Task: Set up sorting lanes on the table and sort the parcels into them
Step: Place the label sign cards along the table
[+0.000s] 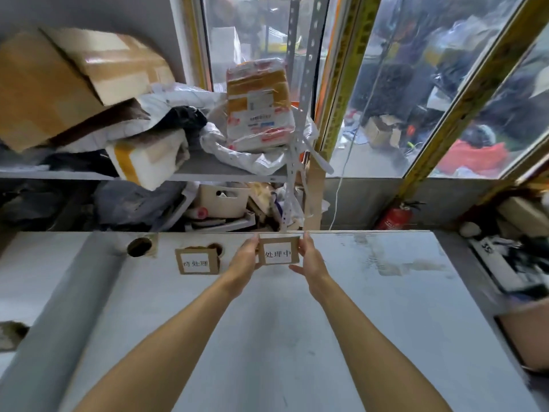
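Both forearms reach over the counter (pixel 297 337) to its far edge, where the left hand (pixel 244 263) and right hand (pixel 309 260) pinch a cardboard sign (pixel 277 253) by its sides. One sign (pixel 197 261) already stands just left. Two signs show; no parcels (pixel 258 105) sorted yet, all on the shelf (pixel 208 168).

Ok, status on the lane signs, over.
Both hands, left and right, grip middle sign at table's far edge. First sign stands left of it. Nothing in the way.

Both arms stretched fwd; left hand (pixel 244 258) & right hand (pixel 309 257) pinching, fingers curled, palms facing inward.
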